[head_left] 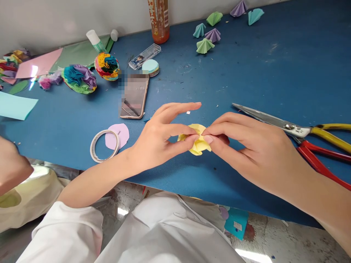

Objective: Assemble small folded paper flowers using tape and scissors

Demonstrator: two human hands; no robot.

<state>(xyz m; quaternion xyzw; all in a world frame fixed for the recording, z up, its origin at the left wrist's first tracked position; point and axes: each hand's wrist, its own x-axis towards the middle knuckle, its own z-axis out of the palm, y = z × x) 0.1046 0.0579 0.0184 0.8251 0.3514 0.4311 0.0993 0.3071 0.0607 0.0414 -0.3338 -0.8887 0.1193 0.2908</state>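
A yellow paper circle point(197, 148), creased and partly folded, is held above the front edge of the blue table. My left hand point(156, 137) pinches its left side between thumb and index finger, with the other fingers stretched out. From the right, my right hand point(246, 146) pinches the paper near its middle with thumb and fingertips. The fingertips of both hands almost meet and cover part of the paper. To the left of my left hand, a roll of tape point(93, 146) lies partly over a purple paper circle point(123, 135).
Large scissors point(290, 128) with red and yellow handles lie open at the right. A phone point(134, 96), stacked paper circles point(150, 67) and a bottle point(160, 22) stand beyond my left hand. Folded paper fans point(205, 46) lie at the back. Another person's arm point(12, 164) is at left.
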